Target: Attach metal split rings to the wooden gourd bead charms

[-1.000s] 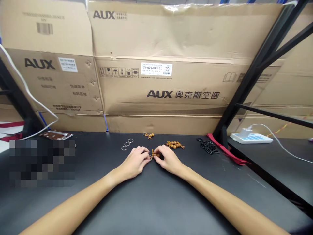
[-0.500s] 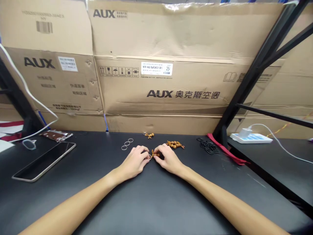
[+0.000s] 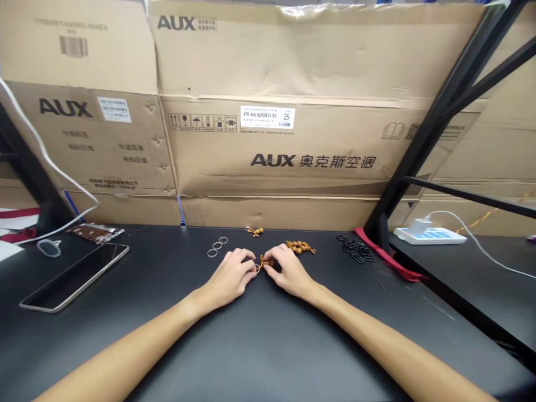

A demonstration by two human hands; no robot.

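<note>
My left hand (image 3: pixel 233 276) and my right hand (image 3: pixel 287 272) rest side by side on the black table (image 3: pixel 259 346), fingers curled in a pinch. Between them they hold a small brown wooden bead charm (image 3: pixel 264 261); the left fingertips seem to pinch a small metal ring at its end. Just behind my right hand lies a pile of the same bead charms (image 3: pixel 300 247). One more bead charm (image 3: pixel 255 230) lies farther back. Three metal rings (image 3: pixel 218 246) lie behind my left hand.
A phone (image 3: pixel 75 276) lies face up at the left, with a clear loop (image 3: pixel 49 248) and a wrapper (image 3: pixel 96 232) behind it. Black clips (image 3: pixel 358 250) and a red strap (image 3: pixel 387 257) lie by the black rack post (image 3: pixel 431 125). Cardboard boxes (image 3: pixel 293 100) wall the back. A power strip (image 3: pixel 429 235) sits right.
Both hands stay in place pinching the charm; only the fingers shift slightly. The view has drifted a little.
</note>
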